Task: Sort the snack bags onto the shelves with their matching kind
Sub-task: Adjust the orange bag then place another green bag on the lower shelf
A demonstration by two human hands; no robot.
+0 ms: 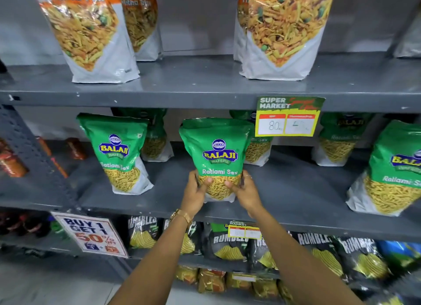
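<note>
Glossy green sev pouch (216, 154) between both hands.

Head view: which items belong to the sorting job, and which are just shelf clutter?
Part of the job:
- Ratlami Sev bag, held by both hands: left, right
- matching green bags
- middle shelf

Not involved:
- Tikha Mitha Mix bags
- Rumbles bags
- price tag
- offer sign

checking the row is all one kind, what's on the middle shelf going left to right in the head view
Front row: green Ratlami Sev bag → Ratlami Sev bag held by both hands, left hand, right hand → price tag → partly cut-off Ratlami Sev bag.
</note>
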